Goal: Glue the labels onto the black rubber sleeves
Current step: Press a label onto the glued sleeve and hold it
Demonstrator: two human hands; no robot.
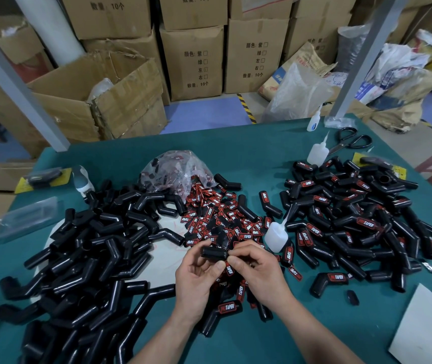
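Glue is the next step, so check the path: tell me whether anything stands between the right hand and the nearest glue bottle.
Nothing visible does. The glue bottle sits just beyond the right hand, on its far side, with no object between them. That hand, together with the left hand, holds a black sleeve.

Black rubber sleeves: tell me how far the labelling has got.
Done: the right pile of sleeves bearing red labels. In hand: the left hand holds one bare sleeve, and the right hand pinches at its end; no label on it shows yet. Left: the large left pile of unlabelled sleeves, with loose labels heaped mid-table beside a glue bottle.
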